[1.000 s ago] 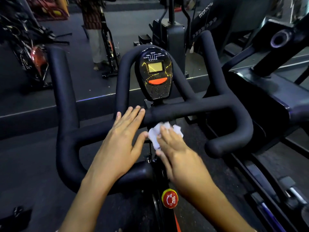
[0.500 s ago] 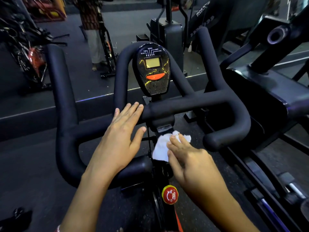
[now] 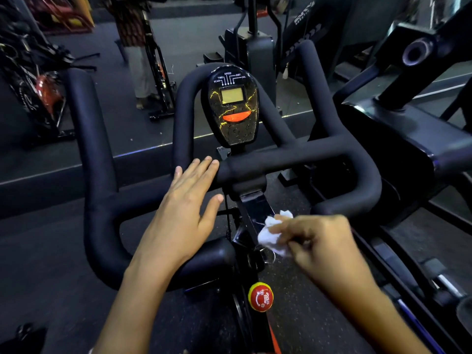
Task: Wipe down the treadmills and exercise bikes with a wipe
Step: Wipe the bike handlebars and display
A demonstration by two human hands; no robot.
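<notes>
An exercise bike fills the view, with black padded handlebars (image 3: 293,159) and a small console (image 3: 232,106) with a grey screen and an orange button. My left hand (image 3: 186,208) lies flat with straight fingers on the left part of the crossbar. My right hand (image 3: 316,241) pinches a crumpled white wipe (image 3: 272,236) and holds it against the glossy black stem (image 3: 255,208) below the handlebar clamp. A red and yellow stop knob (image 3: 260,297) sits lower on the frame.
Another black machine (image 3: 408,149) stands close on the right, its rails running along the floor. Beyond a low step, a mirror shows more bikes and a standing person (image 3: 135,47). Dark rubber floor surrounds the bike.
My right hand has drawn the wipe down and to the right, from just under the crossbar onto the stem. My left hand has stayed flat on the bar.
</notes>
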